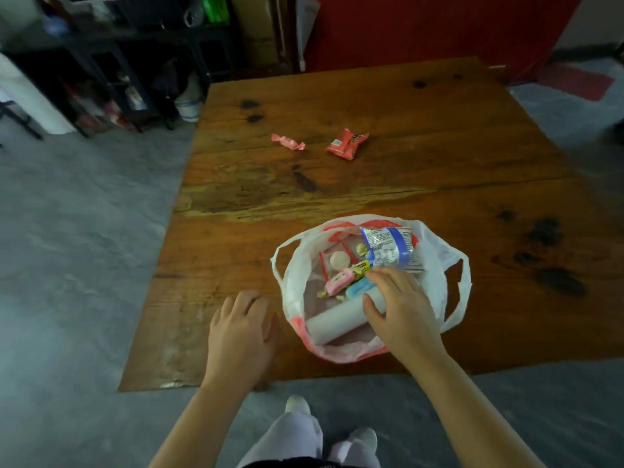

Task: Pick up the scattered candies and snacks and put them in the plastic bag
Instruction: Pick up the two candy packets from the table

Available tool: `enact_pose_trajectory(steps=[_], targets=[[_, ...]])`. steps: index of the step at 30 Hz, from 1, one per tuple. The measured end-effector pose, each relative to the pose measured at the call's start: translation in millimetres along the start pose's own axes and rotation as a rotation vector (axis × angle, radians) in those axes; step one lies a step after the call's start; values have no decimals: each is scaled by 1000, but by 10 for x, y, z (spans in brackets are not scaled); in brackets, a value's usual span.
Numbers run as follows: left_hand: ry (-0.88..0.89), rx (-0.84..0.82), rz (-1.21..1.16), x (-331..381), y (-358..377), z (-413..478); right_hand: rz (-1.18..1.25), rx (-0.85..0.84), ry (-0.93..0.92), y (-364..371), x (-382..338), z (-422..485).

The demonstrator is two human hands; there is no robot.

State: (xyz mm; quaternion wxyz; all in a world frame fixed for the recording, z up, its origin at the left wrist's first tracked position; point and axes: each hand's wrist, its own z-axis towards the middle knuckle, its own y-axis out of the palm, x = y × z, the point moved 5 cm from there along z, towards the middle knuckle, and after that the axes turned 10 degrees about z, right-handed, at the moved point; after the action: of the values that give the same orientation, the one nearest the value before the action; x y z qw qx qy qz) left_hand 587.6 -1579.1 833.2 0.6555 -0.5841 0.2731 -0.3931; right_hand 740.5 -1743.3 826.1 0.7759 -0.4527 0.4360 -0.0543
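Observation:
A white plastic bag with red print lies open on the wooden table. Inside it are a blue-and-white snack pack, a pink candy, a blue wrapper, a white tube and small sweets. My right hand hovers over the bag's mouth, fingers spread, thumb against the tube, holding nothing that I can see. My left hand rests on the table beside the bag's left rim, fingers loosely curled. Farther back lie a pink twist-wrapped candy and a red snack packet.
The table's near edge runs just in front of my legs and shoes. Grey concrete floor surrounds the table. Dark shelving with clutter stands at the back left, a red panel at the back.

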Motion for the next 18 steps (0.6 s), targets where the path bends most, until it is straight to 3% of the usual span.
enact_pose_trajectory(steps=[6, 11, 18], targets=[[-93, 90, -30, -424, -252, -317, -2, -15, -105, 230, -591, -192], [-69, 123, -50, -803, -388, -581, -30, -30, -131, 575, -1123, -434], [-147, 146, -88, -1931, -631, -1187, -37, -159, -102, 1434, -2090, -798]])
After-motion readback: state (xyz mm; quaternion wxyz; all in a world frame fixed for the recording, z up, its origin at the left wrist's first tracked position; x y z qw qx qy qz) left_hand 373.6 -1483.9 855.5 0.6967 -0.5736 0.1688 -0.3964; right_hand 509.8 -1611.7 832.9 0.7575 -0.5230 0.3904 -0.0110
